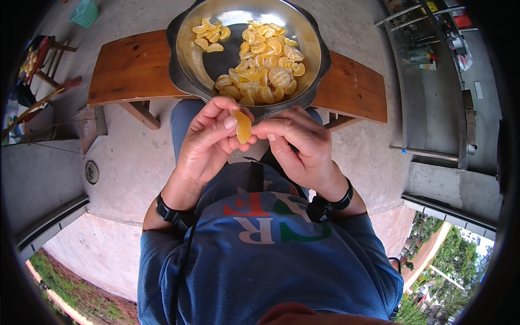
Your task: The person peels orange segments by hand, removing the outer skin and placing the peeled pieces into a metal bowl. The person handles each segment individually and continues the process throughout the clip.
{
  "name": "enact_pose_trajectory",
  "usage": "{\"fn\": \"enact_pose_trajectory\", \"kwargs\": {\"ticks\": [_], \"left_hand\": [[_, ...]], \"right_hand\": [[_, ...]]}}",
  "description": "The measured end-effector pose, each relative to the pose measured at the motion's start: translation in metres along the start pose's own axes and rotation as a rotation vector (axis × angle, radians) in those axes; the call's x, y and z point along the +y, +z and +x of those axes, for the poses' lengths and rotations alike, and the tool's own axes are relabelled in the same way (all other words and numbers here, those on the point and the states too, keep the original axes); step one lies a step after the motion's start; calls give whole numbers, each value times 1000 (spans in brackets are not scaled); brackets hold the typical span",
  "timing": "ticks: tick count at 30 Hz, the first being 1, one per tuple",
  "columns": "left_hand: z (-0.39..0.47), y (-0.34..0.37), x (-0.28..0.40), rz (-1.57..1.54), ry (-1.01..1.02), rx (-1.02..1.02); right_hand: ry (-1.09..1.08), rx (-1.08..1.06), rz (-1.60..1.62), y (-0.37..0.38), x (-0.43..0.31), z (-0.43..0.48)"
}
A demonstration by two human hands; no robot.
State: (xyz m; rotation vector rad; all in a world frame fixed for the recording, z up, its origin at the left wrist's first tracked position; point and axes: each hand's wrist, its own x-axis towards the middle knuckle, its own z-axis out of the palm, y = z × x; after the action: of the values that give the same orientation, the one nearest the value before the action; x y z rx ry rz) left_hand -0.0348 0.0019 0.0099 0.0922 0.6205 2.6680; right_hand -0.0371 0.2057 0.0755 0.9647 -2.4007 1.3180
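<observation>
My left hand (211,140) holds a peeled mandarin segment (243,126) between thumb and fingers, just in front of the bowl's near rim. My right hand (302,142) is at the segment's right side, thumb and index fingertip pinched together close to it; whether they grip a bit of pith is too small to tell. Beyond both hands stands a wide metal bowl (219,67) with a dark wavy rim. A large heap of mandarin segments (266,53) fills its right and near parts, with a whole peeled mandarin (279,76) in it. A small group of segments (211,32) lies at the upper left.
The bowl rests on a wooden bench (132,69) across my knees' far side. A green plastic basket (84,13) stands on the floor at the upper left. A metal rack (430,85) with assorted items is at the right, and a round floor drain (92,172) lies at the left.
</observation>
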Motion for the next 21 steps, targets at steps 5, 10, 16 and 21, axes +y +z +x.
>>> {"fn": "enact_pose_trajectory", "kwargs": {"ticks": [5, 10, 16, 21], "left_hand": [[0, 0, -1, -40, -4, 7], [0, 1, -1, -38, -20, 12], [1, 3, -2, -12, -27, 7], [1, 4, -1, 18, -29, 21]], "right_hand": [[-51, 5, -37, 4, 3, 2], [-121, 28, -110, 1, 3, 2], [-167, 12, -169, 0, 0, 4], [-205, 2, -209, 0, 1, 5]]}}
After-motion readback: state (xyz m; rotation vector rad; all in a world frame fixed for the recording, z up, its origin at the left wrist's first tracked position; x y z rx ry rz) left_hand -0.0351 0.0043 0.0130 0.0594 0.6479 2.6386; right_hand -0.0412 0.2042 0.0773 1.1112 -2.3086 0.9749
